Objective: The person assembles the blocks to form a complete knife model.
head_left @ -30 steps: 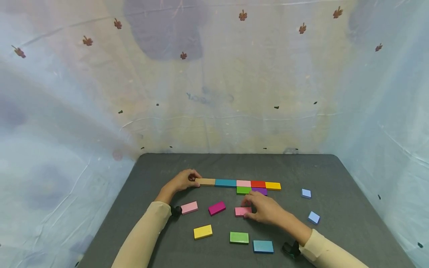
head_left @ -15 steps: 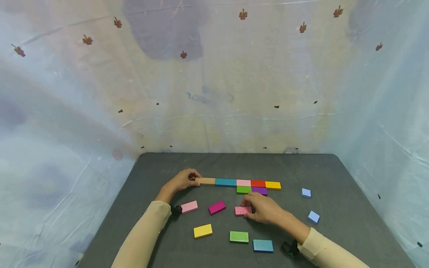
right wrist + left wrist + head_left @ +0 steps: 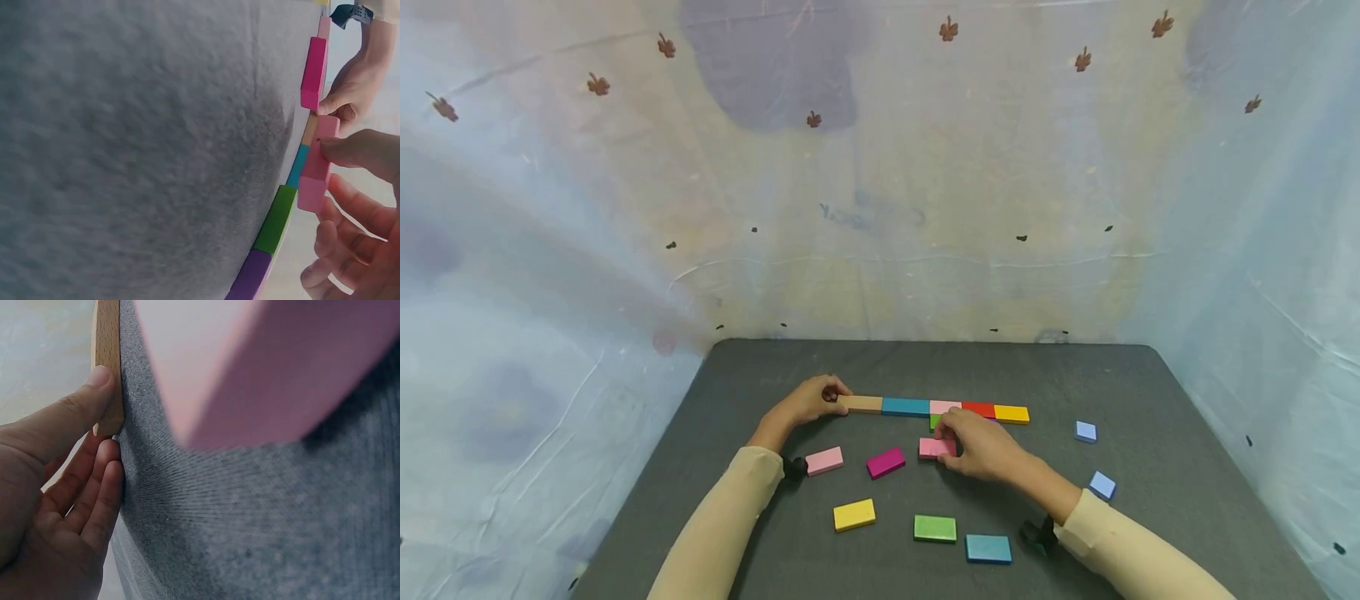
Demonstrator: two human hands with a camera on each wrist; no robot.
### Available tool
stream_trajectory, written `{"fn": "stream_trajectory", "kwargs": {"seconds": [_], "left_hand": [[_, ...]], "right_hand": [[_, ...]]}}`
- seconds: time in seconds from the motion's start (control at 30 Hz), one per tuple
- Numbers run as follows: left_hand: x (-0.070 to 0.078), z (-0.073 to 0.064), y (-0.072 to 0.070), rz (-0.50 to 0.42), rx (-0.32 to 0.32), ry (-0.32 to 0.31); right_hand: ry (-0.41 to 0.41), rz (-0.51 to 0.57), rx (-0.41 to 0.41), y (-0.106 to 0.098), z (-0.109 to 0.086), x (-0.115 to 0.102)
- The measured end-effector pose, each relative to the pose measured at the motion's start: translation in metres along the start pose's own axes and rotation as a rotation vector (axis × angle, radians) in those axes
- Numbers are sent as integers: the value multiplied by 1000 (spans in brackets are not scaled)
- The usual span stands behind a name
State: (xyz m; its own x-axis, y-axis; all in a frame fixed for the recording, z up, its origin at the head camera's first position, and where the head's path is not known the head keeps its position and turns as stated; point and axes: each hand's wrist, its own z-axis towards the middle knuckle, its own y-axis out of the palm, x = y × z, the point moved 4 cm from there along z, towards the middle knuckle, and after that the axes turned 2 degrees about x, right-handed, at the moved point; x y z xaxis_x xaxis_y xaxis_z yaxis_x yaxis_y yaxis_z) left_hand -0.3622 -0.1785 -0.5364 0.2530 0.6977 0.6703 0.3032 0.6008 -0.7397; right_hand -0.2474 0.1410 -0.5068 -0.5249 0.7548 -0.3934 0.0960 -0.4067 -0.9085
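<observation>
My left hand (image 3: 805, 402) holds the left end of a tan wooden block (image 3: 863, 404) between thumb and fingers. That block begins a straight row, followed by a blue block (image 3: 906, 407), a light pink one (image 3: 944, 407), a red one (image 3: 977, 409) and a yellow one (image 3: 1012, 414). In front of the row, a green block (image 3: 275, 219) and a purple block (image 3: 251, 275) lie end to end, largely covered by my right hand in the head view. My right hand (image 3: 981, 446) pinches a pink block (image 3: 934, 448) by its right end, just in front of the green one.
Loose on the dark table (image 3: 760, 533) lie a light pink block (image 3: 824, 461), a magenta one (image 3: 886, 462), a yellow one (image 3: 854, 515), a lime green one (image 3: 935, 528) and a blue one (image 3: 988, 548). Two small pale blue blocks (image 3: 1086, 432) are at the right.
The right hand has moved the pink block away from the body and slightly left, toward the green block. The left hand keeps its place at the wooden block's end.
</observation>
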Motion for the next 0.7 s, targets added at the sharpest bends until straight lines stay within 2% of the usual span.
{"fn": "stream_trajectory", "kwargs": {"seconds": [0.3, 0.7], "left_hand": [[0, 0, 0, 17, -2, 26], [-1, 2, 0, 1, -15, -4]], "right_hand": [[-13, -16, 47, -3, 20, -2], [8, -34, 29, -2, 47, 1]]}}
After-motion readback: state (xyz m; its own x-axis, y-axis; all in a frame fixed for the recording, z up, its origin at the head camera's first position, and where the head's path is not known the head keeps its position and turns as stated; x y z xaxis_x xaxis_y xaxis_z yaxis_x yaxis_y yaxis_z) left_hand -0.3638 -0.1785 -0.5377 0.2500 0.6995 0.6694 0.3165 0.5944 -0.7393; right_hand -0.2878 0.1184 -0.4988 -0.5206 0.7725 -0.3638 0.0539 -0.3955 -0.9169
